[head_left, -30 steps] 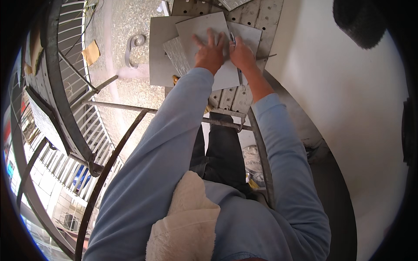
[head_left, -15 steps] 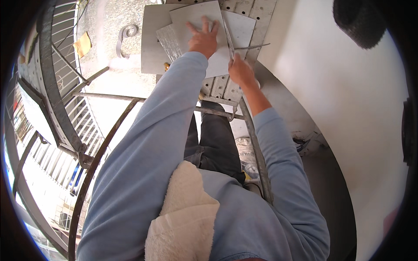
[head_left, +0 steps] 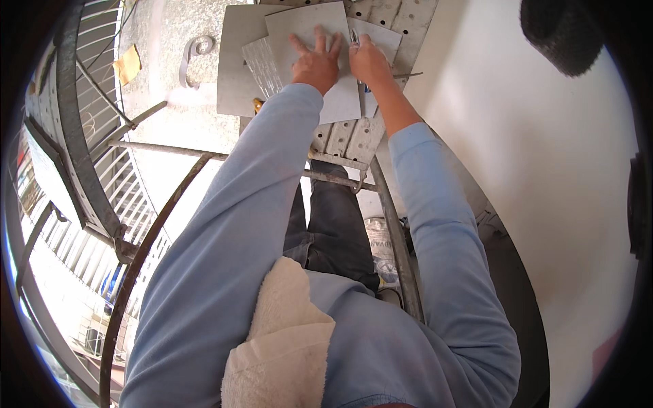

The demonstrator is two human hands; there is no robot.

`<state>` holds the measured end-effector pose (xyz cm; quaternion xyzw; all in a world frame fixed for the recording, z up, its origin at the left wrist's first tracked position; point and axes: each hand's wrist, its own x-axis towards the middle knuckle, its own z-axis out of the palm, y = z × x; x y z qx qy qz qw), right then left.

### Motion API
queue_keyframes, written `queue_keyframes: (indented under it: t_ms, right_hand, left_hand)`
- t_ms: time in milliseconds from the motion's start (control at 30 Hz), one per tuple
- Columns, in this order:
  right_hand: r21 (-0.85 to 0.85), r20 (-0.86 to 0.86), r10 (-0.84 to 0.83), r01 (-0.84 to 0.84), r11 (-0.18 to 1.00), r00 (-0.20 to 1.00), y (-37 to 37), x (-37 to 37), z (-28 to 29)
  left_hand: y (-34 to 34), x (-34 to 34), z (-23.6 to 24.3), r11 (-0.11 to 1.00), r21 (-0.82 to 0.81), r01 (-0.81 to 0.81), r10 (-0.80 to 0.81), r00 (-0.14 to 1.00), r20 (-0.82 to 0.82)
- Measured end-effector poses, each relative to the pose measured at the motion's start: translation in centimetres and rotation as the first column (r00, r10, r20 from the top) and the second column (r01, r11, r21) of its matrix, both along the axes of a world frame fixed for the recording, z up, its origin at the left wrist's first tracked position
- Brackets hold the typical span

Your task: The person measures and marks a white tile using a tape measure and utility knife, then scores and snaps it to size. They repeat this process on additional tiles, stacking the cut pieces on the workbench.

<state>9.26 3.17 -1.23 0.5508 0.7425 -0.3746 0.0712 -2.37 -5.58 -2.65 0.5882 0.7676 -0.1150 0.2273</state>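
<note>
My left hand [head_left: 316, 64] lies with fingers spread, pressing on a light grey flat sheet [head_left: 309, 20]. Along this sheet's right edge, my right hand [head_left: 371, 62] is closed around a slim utility knife [head_left: 354, 37]. Its metal tip shows above my fingers and a blue part below them; the rest is hidden in my grip. A thin strip [head_left: 368, 105] lies by the edge below my right hand. Under the top sheet are a larger grey sheet [head_left: 235, 75] and a shiny, wrinkled silvery piece [head_left: 262, 64].
The sheets rest on a perforated metal platform [head_left: 340, 139] with a tubular frame [head_left: 391, 231]. A pale wall [head_left: 517, 156] stands to the right. To the left are a curled grey strip [head_left: 190, 61], a yellowish scrap [head_left: 127, 64] and metal railings [head_left: 129, 183]. A cloth [head_left: 279, 340] hangs at my front.
My right hand has moved away from me along the sheet's right edge, from its lower part to its upper part. My left hand keeps pressing in nearly the same place.
</note>
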Motion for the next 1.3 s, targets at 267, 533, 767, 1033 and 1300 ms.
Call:
queue_keyframes:
  t_ms: [267,533,767,1033,1300]
  right_hand:
    - [0.018,-0.011,-0.071,0.071,0.997,0.997,0.6,-0.7,-0.4]
    - [0.019,-0.053,-0.080,0.081,0.997,0.995,0.7,-0.9,-0.7]
    - [0.006,0.018,0.036,-0.036,0.999,0.999,0.7,-0.6,-0.9]
    - [-0.023,0.007,0.040,-0.039,0.999,0.999,0.8,-0.7,-1.2]
    - [-0.128,0.096,0.091,-0.079,0.989,0.991,-2.3,2.7,0.0]
  left_hand:
    - [0.3,0.2,0.1,0.999,-0.046,-0.022,0.022,1.000,-0.007]
    - [0.0,0.2,-0.3,1.000,0.001,-0.015,0.015,1.000,-0.004]
    - [-0.2,0.0,0.0,0.997,0.066,0.040,-0.039,0.999,-0.027]
    - [-0.2,0.0,-0.4,0.998,0.055,0.033,-0.032,0.999,-0.020]
    - [0.3,0.1,-0.1,0.998,-0.015,-0.057,0.057,0.997,0.044]
